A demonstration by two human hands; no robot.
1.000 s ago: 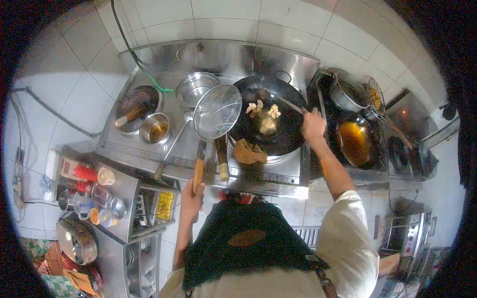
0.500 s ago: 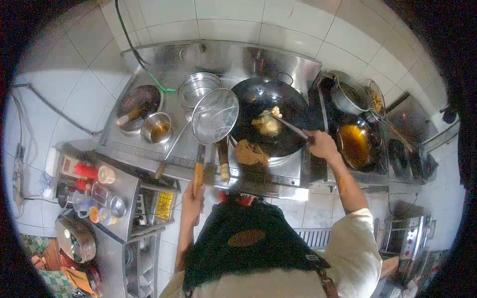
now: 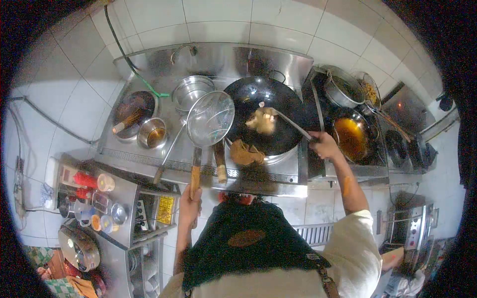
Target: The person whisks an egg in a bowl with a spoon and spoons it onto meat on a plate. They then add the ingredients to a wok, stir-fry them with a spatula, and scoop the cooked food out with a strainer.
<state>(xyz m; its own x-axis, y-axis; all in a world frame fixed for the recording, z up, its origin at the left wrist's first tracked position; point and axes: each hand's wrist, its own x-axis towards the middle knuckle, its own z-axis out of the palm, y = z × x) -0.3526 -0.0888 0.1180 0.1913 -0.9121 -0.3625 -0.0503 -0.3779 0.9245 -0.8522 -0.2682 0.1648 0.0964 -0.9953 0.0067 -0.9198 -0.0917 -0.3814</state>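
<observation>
My left hand (image 3: 190, 206) is closed round the wooden handle of a round wire-mesh strainer (image 3: 210, 118), raised over the stove front just left of the wok. In my right hand (image 3: 326, 146) is the dark grip of a long-handled metal wok utensil (image 3: 292, 123). Its shaft reaches into the big black wok (image 3: 290, 97); the head is blurred among pale food pieces (image 3: 261, 122), so I cannot tell whether it is a ladle or a spatula. A brown cloth (image 3: 245, 153) lies at the wok's front left edge.
Left on the stove are stacked metal bowls (image 3: 191, 90), a small pot with brown liquid (image 3: 152, 133) and a pan with a bamboo brush (image 3: 130, 119). To the right stand a pan of amber liquid (image 3: 352, 138) and a metal pot (image 3: 344, 89). Seasoning containers (image 3: 102, 201) crowd the left counter.
The view has shifted slightly. In the wok, the pale food and the utensil's head have moved, and a piece now lies apart behind the food. Both hands keep their holds.
</observation>
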